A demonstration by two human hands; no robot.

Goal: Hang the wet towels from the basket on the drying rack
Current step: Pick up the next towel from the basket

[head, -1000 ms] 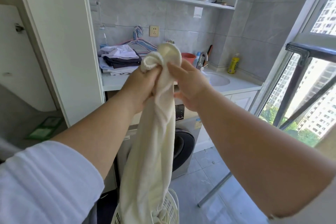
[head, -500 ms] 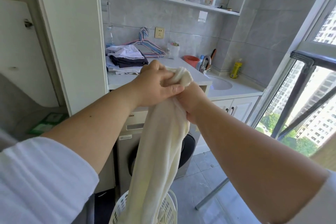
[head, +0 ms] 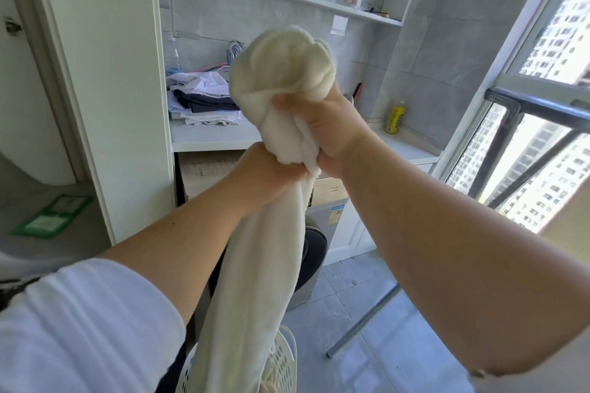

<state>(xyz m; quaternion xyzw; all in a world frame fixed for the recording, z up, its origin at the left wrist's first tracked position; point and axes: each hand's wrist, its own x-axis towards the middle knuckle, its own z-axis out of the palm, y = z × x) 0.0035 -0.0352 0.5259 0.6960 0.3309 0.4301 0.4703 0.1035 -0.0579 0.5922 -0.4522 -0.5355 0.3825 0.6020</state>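
A cream wet towel (head: 255, 281) hangs in a long twisted roll from both my hands, held up in front of me. Its top end bunches into a ball above my right hand (head: 329, 134), which grips it just below the ball. My left hand (head: 271, 175) is clenched around the roll directly underneath, touching the right. The towel's lower end drops into the white slotted laundry basket (head: 285, 360) at the bottom edge. The dark bars of the drying rack (head: 539, 105) stand at the right by the window, apart from the towel.
A counter (head: 214, 137) behind carries folded clothes (head: 201, 99) and hangers. A washing machine (head: 319, 233) sits under it. A yellow bottle (head: 394, 115) stands by the sink corner. A grey rack leg (head: 364, 322) slants across the tiled floor. A white cabinet panel (head: 105, 73) rises at left.
My right hand has risen above the left and now grips the towel higher up. The bunched top end has grown larger and lifted. My left hand has dropped below the right.
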